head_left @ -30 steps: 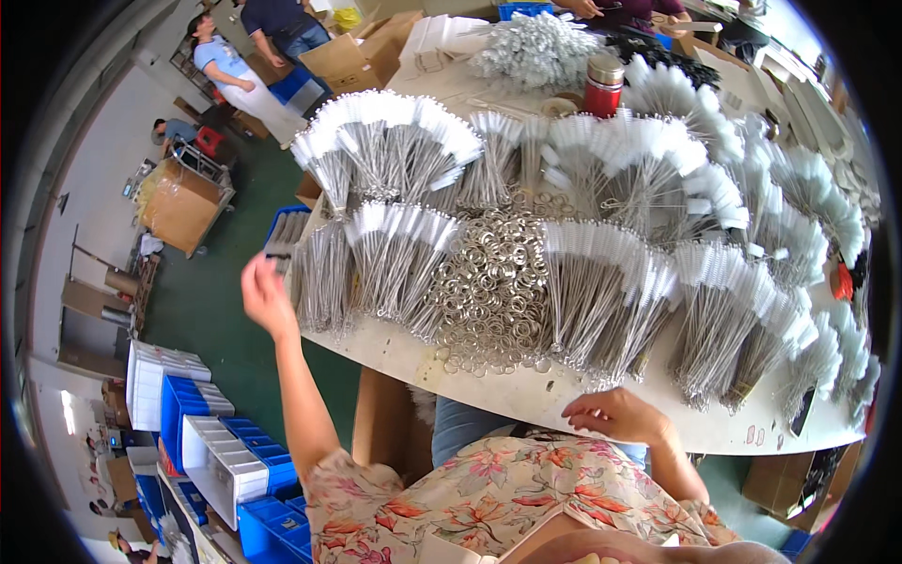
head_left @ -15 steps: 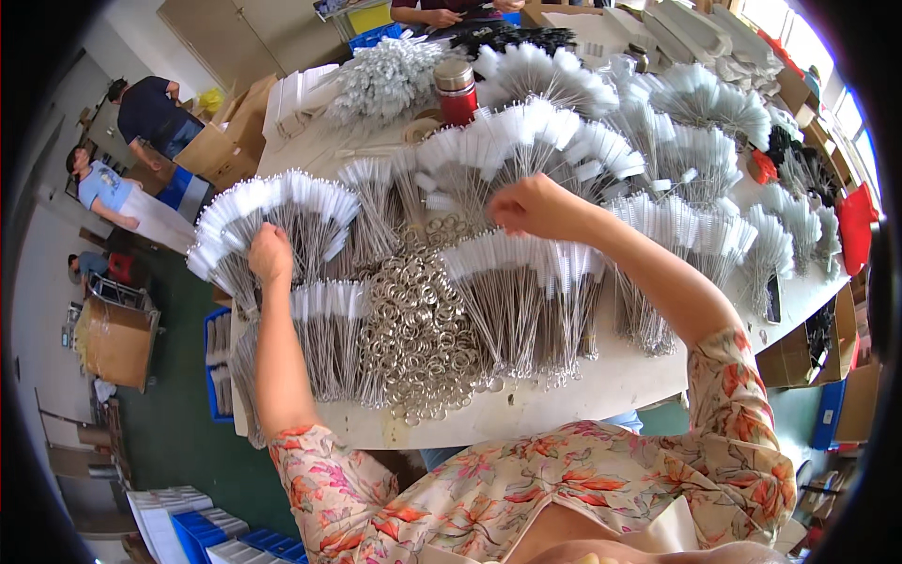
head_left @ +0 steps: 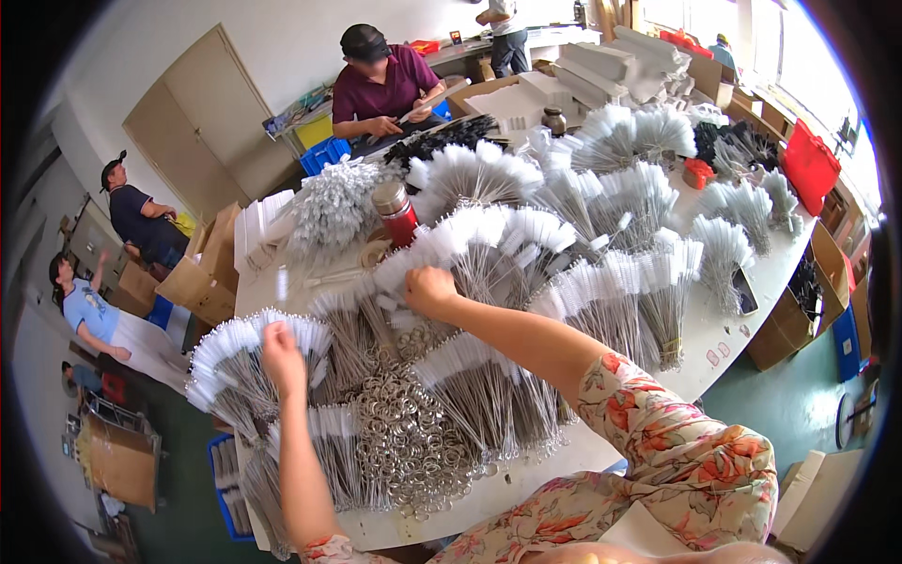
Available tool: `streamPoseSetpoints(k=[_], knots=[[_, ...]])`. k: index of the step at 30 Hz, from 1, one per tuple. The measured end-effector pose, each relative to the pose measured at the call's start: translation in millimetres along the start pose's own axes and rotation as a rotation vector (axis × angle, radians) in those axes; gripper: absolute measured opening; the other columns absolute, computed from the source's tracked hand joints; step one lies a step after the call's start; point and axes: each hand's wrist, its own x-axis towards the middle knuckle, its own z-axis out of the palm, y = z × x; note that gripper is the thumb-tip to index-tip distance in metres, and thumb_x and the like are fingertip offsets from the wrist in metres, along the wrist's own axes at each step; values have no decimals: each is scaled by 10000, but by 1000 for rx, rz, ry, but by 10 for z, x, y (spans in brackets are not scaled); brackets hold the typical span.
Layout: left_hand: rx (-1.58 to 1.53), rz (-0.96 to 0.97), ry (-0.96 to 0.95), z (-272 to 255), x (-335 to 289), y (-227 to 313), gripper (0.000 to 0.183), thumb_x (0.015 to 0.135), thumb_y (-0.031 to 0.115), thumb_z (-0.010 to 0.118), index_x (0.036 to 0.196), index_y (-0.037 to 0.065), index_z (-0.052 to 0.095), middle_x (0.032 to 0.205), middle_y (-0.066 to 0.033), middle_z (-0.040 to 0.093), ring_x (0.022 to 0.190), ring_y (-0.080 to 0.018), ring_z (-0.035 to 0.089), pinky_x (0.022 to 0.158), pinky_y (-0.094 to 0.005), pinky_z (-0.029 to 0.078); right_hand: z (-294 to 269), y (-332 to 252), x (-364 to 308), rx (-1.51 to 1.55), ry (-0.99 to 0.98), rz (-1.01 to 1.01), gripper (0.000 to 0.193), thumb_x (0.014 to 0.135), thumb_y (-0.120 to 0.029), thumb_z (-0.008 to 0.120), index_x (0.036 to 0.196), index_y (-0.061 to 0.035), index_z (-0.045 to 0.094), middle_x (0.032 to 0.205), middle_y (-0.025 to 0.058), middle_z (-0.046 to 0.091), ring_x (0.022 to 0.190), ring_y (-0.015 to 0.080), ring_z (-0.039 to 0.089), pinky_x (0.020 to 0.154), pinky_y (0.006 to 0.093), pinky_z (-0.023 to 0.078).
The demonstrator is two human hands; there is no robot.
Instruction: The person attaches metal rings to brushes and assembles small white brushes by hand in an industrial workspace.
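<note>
My left hand (head_left: 282, 357) is closed, slightly blurred, in front of a fan of white-bristled wire brushes (head_left: 225, 362) at the table's left. A single white brush head (head_left: 282, 282) stands just above its fingers, apparently on a thin stem in their grip. Further right, my right hand (head_left: 430, 291) has curled fingers beside a wide fan of white brushes (head_left: 470, 230); whatever they hold is hidden. Between and below the hands lies a heap of metal rings (head_left: 404, 432). Bundles of wire-stemmed brushes (head_left: 470, 385) flank the heap on both sides.
Behind the brushes stands a red flask (head_left: 395, 216). Further brush bundles cover the white table (head_left: 695, 367) toward the right. Across it sits a co-worker (head_left: 385, 94) handling a long item. Open cardboard boxes (head_left: 202, 268) and two people are on the left; a red bag (head_left: 810, 167) is far right.
The view has swung up and to the right, showing more of the room. My left hand has risen off the brush fan, and a lone brush head now shows above it. My right hand stays by the brushes.
</note>
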Motion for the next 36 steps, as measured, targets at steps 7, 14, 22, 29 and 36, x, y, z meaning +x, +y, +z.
streamPoseSetpoints(k=[7, 14, 22, 29, 36], knots=[[439, -86, -451, 815, -203, -11, 315, 755, 311, 627, 724, -3, 643, 710, -200, 623, 705, -365, 609, 661, -427, 462, -524, -114, -179, 435, 243, -102, 211, 675, -276, 591, 722, -70, 586, 707, 152, 626, 698, 332, 614, 641, 428, 483], [238, -190, -529, 667, -65, -217, 175, 756, 184, 583, 723, 12, 586, 678, -140, 638, 658, -290, 616, 638, -385, 465, -2339, 577, -216, 600, 403, -62, 228, 840, -239, 467, 885, -77, 619, 702, 120, 620, 644, 194, 606, 609, 338, 485], [-226, -169, -272, 276, -213, 337, 132, 830, 98, 590, 904, 10, 526, 714, -66, 622, 626, -128, 568, 611, -251, 453, -2107, 2489, -101, -105, 196, 90, 180, 696, -245, 577, 743, -94, 665, 749, 129, 642, 742, 300, 620, 692, 388, 493], [-489, -508, -268, -428, -919, 1028, 314, 833, 70, 600, 1121, 21, 484, 722, -26, 549, 459, -22, 374, 364, -177, 267, -1930, 2276, -130, -261, 137, 226, 151, 661, -204, 617, 753, -91, 654, 780, 126, 645, 738, 318, 624, 656, 416, 490], [-600, -611, -296, -732, -1407, 1261, 324, 858, 82, 562, 1167, 17, 494, 726, -5, 485, 451, -7, 317, 351, -168, 226, -1952, 2302, -28, -172, 295, 191, 185, 712, -239, 574, 753, -71, 640, 778, 154, 635, 711, 337, 617, 637, 438, 486]])
